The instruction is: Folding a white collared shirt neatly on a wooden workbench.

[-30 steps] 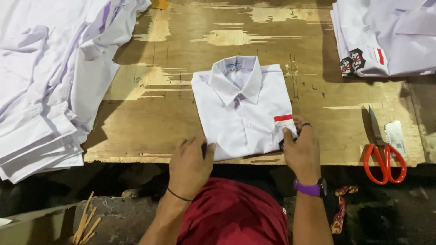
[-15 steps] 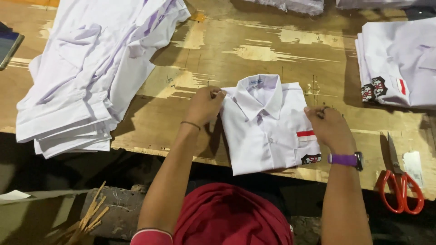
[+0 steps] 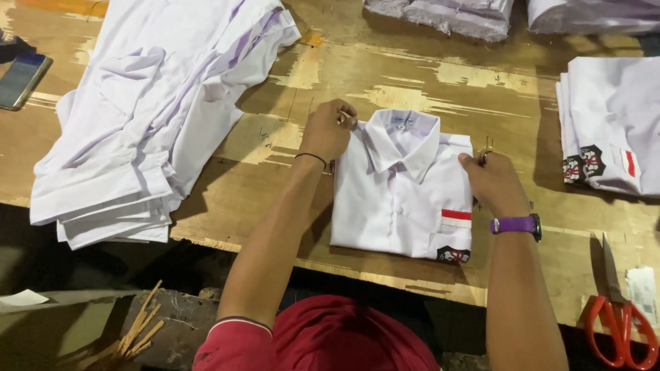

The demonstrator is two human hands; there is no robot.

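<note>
A folded white shirt [image 3: 402,199] with a collar, a red stripe and a dark badge on its pocket lies on the wooden table [image 3: 412,75] in front of me. My left hand [image 3: 328,129] rests at the shirt's upper left shoulder, fingers curled around a small thin object. My right hand [image 3: 491,180], with a purple watch on the wrist, grips the shirt's upper right edge.
A loose pile of white shirts [image 3: 148,110] covers the table's left. A stack of folded shirts [image 3: 608,124] sits at the right, more folded shirts [image 3: 447,14] at the back. Orange-handled scissors [image 3: 615,316] lie near the front right edge. A phone [image 3: 22,79] lies far left.
Both hands moved from the shirt's bottom corners up along its sides to the shoulders. The view shifted, so the shirt now sits more to the right.
</note>
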